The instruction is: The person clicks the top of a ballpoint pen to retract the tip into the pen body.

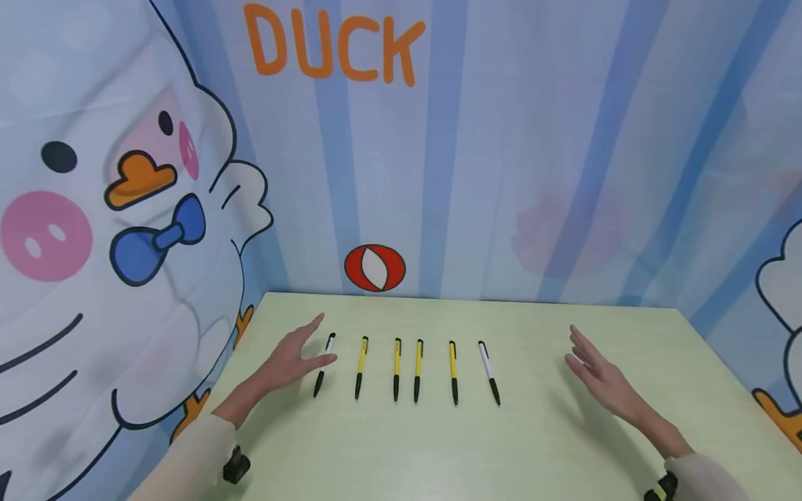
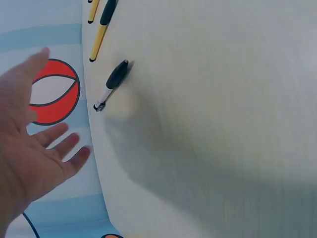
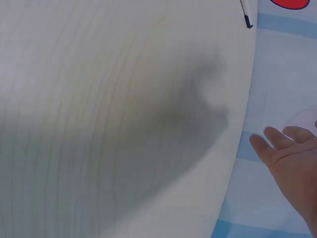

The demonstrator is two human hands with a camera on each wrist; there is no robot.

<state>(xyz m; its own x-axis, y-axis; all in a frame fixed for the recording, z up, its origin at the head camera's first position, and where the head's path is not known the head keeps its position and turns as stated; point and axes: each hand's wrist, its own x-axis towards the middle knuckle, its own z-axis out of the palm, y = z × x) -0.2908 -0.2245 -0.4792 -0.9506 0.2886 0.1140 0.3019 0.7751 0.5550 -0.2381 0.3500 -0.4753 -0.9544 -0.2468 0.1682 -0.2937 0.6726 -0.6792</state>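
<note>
A row of pens lies on the pale table (image 1: 401,452), tips toward me. At its left end is a white pen with a black grip (image 1: 319,383), partly covered by the thumb of my left hand (image 1: 288,360). That hand hovers over it with fingers spread and holds nothing, as the left wrist view also shows. Several yellow pens (image 1: 361,365) with black grips fill the middle. Another white pen (image 1: 486,362) lies slanted at the right end. My right hand (image 1: 601,379) is in the air well right of the row, fingers extended, holding nothing.
Behind the table hangs a striped blue cloth (image 1: 482,153) with a printed duck (image 1: 156,334) at left, orange lettering (image 1: 360,49) and a red-and-white ball (image 1: 391,268). The table's back edge runs just beyond the pens. Black wrist devices (image 1: 235,466) sit at both cuffs.
</note>
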